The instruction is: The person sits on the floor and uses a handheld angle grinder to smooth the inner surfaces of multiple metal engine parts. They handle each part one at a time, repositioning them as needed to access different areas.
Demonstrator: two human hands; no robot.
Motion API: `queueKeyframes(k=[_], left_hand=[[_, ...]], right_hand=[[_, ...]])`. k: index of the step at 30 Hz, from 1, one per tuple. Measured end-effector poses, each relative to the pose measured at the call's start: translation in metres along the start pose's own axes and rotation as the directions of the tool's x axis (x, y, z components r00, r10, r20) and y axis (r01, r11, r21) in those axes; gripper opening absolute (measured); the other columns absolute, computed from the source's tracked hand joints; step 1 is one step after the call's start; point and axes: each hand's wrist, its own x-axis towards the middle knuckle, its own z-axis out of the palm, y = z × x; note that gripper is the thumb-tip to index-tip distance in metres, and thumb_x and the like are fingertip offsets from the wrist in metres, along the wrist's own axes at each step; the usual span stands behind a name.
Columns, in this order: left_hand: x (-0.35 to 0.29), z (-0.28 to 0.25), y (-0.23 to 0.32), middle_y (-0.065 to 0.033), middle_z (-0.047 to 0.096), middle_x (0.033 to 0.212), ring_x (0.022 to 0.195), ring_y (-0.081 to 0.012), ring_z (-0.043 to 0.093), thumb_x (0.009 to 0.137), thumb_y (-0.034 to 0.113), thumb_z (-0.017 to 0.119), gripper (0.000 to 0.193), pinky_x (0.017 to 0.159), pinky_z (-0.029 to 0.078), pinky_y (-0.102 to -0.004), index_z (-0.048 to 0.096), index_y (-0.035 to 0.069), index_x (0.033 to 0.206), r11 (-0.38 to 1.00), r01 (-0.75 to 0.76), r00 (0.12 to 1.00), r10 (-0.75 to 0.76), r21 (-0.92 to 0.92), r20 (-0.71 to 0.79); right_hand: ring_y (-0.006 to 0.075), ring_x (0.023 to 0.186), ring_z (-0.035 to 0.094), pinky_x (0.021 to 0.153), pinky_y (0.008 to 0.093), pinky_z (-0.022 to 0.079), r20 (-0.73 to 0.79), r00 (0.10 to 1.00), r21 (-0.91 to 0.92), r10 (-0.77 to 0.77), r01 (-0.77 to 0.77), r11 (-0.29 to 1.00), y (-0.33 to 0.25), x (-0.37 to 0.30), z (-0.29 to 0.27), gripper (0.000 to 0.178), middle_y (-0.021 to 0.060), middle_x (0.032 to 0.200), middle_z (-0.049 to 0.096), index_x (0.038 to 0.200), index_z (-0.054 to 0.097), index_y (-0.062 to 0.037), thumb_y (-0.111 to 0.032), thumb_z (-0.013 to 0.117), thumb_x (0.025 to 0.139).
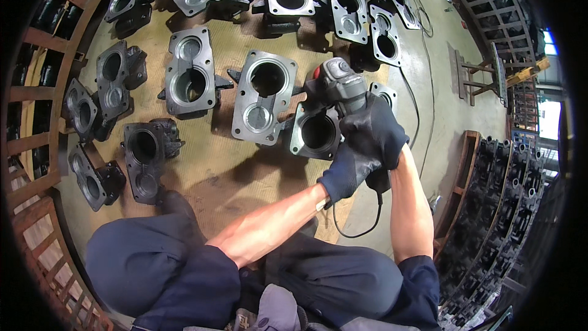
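Both my gloved hands are closed on a corded angle grinder (342, 83) with a grey metal head. My right hand (380, 129) wraps round its body from above. My left hand (348, 171) grips lower down, pressed against the right one. The grinder's head is over the upper end of a black cast metal housing (318, 133) with a large round bore; its disc is hidden. Just left stands another housing (264, 98) with a bright machined flange and two round openings. A further flange (384, 95) shows partly behind my right hand.
Several similar castings (190, 70) stand on the tan floor sheet (214, 175) around me. A black cable (367, 233) loops below the grinder. Wooden crates (37, 95) line the left side; a crate of dark castings (490, 208) and a small wooden stand (481, 73) are right.
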Motion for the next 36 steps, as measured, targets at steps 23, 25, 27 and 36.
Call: queueKeyframes(k=[23,25,27,36], left_hand=[[-0.039,0.011,0.000,-0.0080,0.064,0.131,0.121,-0.0189,0.060,0.084,0.007,0.077,0.055,0.105,0.048,-0.0328,0.055,0.002,0.134,0.989,0.040,0.998,-0.048,-0.145,-0.045],[-0.039,0.020,0.002,-0.0087,0.063,0.133,0.122,-0.0184,0.060,0.084,0.010,0.079,0.058,0.106,0.047,-0.0330,0.054,0.002,0.136,0.991,0.133,0.990,-0.134,-0.020,-0.053],[-0.032,0.010,-0.001,-0.0090,0.064,0.131,0.121,-0.0176,0.060,0.084,0.012,0.079,0.057,0.106,0.047,-0.0322,0.056,0.003,0.135,0.996,0.085,0.996,-0.084,-0.035,0.034],[-0.022,0.006,-0.008,-0.0091,0.067,0.121,0.114,-0.0190,0.063,0.084,0.011,0.078,0.049,0.100,0.052,-0.0329,0.060,0.002,0.128,0.999,-0.030,0.998,0.031,0.014,-0.057]], right_hand=[[0.0236,0.081,0.066,0.080,0.0340,0.055,0.028,0.999,-0.087,0.040,-0.037,0.996,-0.017,-0.040,0.011,0.060,0.0146,0.093,0.073,0.112,0.066,0.0025,-0.020,0.079,0.059],[0.0169,0.073,0.062,0.073,0.0341,0.054,0.017,0.999,-0.115,-0.032,0.034,0.993,-0.014,-0.046,0.010,0.051,0.0090,0.088,0.071,0.105,0.066,0.0047,-0.017,0.079,0.060],[0.0155,0.073,0.060,0.072,0.0338,0.054,-0.002,0.999,0.031,-0.043,0.043,0.999,0.024,-0.020,0.008,0.044,0.0063,0.086,0.071,0.102,0.068,0.0043,-0.012,0.077,0.062],[0.0209,0.077,0.065,0.074,0.0351,0.054,0.032,0.999,-0.014,-0.025,0.025,1.000,-0.013,-0.030,0.009,0.047,0.0123,0.086,0.072,0.105,0.068,0.0021,-0.017,0.077,0.063]])
